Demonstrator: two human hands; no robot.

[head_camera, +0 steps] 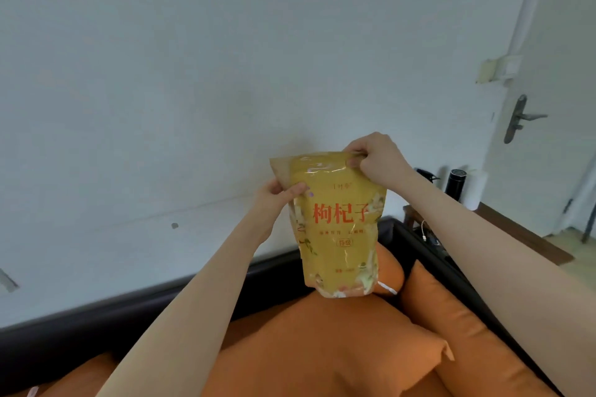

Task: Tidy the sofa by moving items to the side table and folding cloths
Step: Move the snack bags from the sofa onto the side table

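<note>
Pinching one glossy yellow plastic pouch (pixel 338 226) above three orange fabric sofa cushions (pixel 322 348), left hand (pixel 274 196) and right hand (pixel 375 158) grasp its top.

A white wall (pixel 193 74) is seen from nine to twelve o'clock. A door (pixel 554 138) with a metal handle (pixel 519 118) is set at two o'clock, and a switch plate (pixel 498 68) is mounted just beside it.

Yellow pouch (pixel 338 229) w/ red lettering, orange cushions (pixel 322 348), black sofa frame (pixel 96 319), white wall (pixel 225 58).
</note>
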